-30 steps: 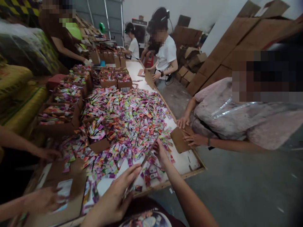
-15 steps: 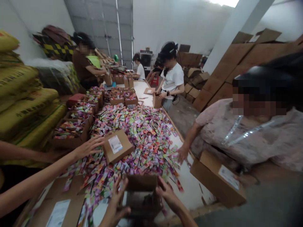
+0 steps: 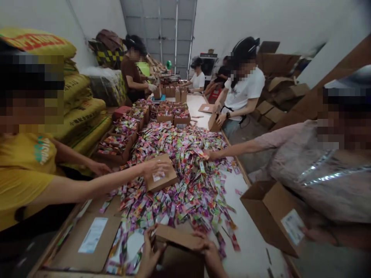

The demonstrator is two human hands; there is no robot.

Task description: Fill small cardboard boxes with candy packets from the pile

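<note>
Cardboard box: This (image 3: 178,249) is at six o'clock on the worktop (image 3: 242,222), taking the packet heap as the dial's centre; its lower end is cut off by the frame and the shadowed front hides any contents.
Left hand: The wearer's left hand (image 3: 151,251) is closed on the box's left edge, thumb in front; the wrist runs out of frame.
Right hand: The right hand (image 3: 207,247) grips the opposite edge, its fingers blurred (the exact contact is hard to read).
Packet heap: Colourful small packets (image 3: 194,185) overlap at the centre, their print too small to make out.
Labelled box: It (image 3: 162,182) lies on the heap towards nine o'clock, its label partly covered by a co-worker's hand (image 3: 158,166).
Flat carton: At eight o'clock, a cardboard piece (image 3: 69,251) bears a white label, illegible here.
Tilted box: At four o'clock, an open box (image 3: 266,212) leans against another co-worker, whose lower hand is blurred.
Filled boxes: Around twelve o'clock, packets top these (image 3: 166,118); their depths stay hidden.
</note>
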